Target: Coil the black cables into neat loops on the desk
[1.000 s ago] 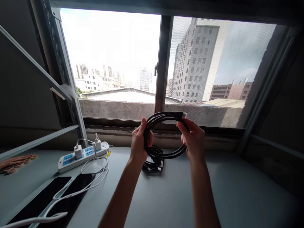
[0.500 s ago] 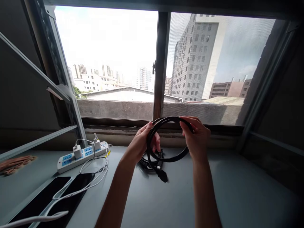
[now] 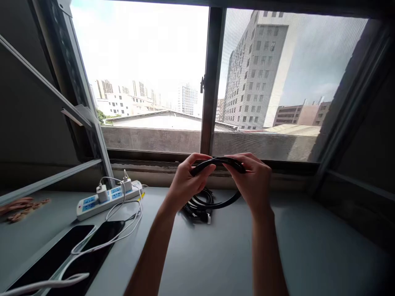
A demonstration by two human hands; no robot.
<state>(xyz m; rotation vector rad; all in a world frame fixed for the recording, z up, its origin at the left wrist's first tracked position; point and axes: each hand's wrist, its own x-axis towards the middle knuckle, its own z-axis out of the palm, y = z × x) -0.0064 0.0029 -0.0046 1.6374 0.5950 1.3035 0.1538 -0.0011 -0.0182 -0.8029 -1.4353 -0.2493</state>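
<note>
A coiled black cable (image 3: 227, 202) hangs between my two hands above the table, in front of the window. My left hand (image 3: 193, 174) pinches the upper left of the loop, thumb and fingers closed on it. At the upper right of the loop, my right hand (image 3: 251, 174) grips the same coil. Behind and below it, a second bundle of black cables (image 3: 203, 211) lies on the grey table (image 3: 222, 255), with a pale connector end showing at its front. The lower left part of the held coil overlaps this bundle in view.
A white power strip (image 3: 89, 206) with two chargers and white cables (image 3: 132, 230) lies at the left. Nearer are two dark flat devices (image 3: 58, 250). Another person's hand (image 3: 18, 205) rests at the far left edge. Metal frame bars (image 3: 103, 148) flank the window.
My left hand has moved up and now closes over the top of the coil, nearer my right hand. The black plug that hung below the coil no longer shows there.
</note>
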